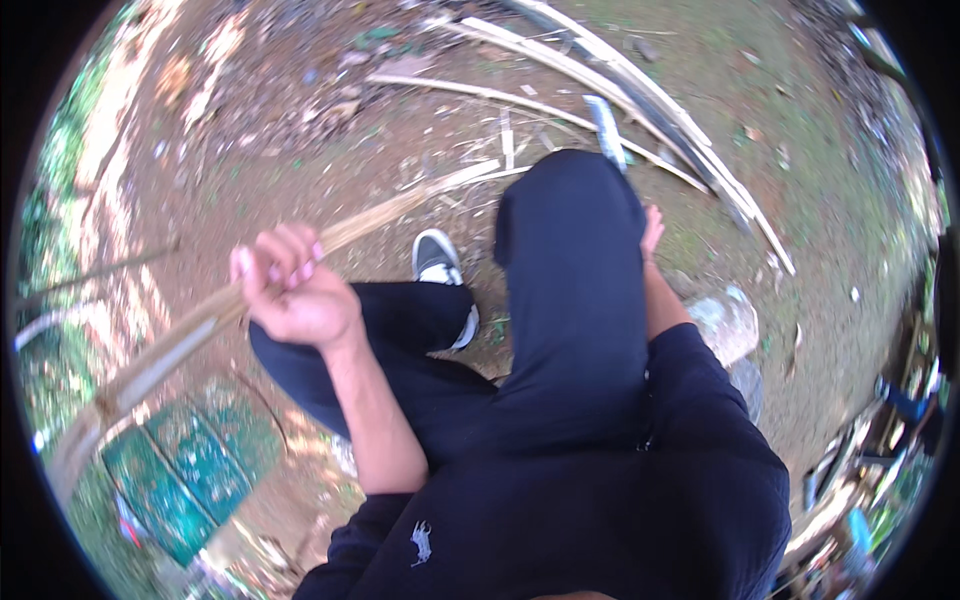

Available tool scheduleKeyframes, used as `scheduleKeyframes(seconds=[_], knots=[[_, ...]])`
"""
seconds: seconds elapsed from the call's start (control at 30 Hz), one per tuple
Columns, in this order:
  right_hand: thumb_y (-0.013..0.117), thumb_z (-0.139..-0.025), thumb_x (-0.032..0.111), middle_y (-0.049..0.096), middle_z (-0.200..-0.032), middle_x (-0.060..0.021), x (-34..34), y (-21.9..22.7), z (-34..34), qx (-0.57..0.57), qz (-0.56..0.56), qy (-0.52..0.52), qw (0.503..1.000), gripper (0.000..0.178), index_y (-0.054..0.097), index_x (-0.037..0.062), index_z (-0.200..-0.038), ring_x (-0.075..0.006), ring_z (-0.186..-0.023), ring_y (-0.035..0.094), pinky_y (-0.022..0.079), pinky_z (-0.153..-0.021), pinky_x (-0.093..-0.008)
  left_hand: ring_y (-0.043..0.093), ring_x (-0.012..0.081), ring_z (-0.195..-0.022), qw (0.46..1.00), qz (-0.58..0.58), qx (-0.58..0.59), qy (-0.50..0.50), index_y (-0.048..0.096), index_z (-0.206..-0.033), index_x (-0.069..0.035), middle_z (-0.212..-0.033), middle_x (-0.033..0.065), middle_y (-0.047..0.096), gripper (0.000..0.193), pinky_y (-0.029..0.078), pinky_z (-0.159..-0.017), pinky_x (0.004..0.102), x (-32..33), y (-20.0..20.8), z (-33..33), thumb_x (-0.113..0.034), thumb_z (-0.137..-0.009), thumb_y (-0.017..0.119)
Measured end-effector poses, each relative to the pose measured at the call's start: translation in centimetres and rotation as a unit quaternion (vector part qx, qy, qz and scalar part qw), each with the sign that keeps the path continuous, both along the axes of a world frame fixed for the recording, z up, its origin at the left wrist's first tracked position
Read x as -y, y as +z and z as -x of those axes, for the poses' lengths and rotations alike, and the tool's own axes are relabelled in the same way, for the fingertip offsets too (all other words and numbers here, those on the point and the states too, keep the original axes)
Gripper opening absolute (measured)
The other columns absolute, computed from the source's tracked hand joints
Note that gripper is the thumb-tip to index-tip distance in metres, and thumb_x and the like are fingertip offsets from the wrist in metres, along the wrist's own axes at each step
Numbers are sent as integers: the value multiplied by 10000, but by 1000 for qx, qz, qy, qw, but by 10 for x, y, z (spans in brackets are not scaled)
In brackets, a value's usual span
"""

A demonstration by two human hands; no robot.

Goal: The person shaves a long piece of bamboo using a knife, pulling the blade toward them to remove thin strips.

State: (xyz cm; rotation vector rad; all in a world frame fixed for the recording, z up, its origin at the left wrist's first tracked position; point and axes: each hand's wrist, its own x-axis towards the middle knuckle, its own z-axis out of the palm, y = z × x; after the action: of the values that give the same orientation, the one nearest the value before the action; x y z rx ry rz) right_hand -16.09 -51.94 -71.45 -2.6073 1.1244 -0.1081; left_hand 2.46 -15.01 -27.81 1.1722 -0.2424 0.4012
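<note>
My left hand (295, 285) is closed round a long length of split bamboo (385, 212). The bamboo slants from the lower left, over my bent left leg, to the ground ahead of my knees. Beyond my raised right knee (572, 215) a flat, silvery blade (606, 130) sticks out, seemingly a machete's. It lines up with my right hand (652, 232), which shows only in part beside the knee. My right fingers look curled; the knee hides most of them and the machete's handle.
Long pale bamboo strips (600, 75) lie curving across the dirt ahead, with small splinters around them. A green, worn panel (190, 465) is at lower left. Beside my right arm stands a pale, rounded block (722, 325). Mixed clutter (860, 500) lies at the far right.
</note>
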Motion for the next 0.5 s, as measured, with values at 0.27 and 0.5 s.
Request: scheduleKeyframes(seconds=[0.27,0.5], knots=[[552,-955,297,584,-935,-81,-11,32,-46,-197,-7,134,971,248,568,68,-1051,-176,-820,597,472,-637,-319,375,171,-610,997,-7,-40,-72,381,-692,-115,-623,13,362,355,347,-670,339,-34,-6,7,-254,-1018,354],[542,-974,322,581,-863,-59,53,183,-60,-31,-375,51,925,281,565,50,-1037,-133,-711,585,450,-555,-258,276,110,-485,996,66,-49,-18,281,-577,-152,-502,-23,257,491,300,-550,302,-34,-3,-2,-258,-1054,326]])
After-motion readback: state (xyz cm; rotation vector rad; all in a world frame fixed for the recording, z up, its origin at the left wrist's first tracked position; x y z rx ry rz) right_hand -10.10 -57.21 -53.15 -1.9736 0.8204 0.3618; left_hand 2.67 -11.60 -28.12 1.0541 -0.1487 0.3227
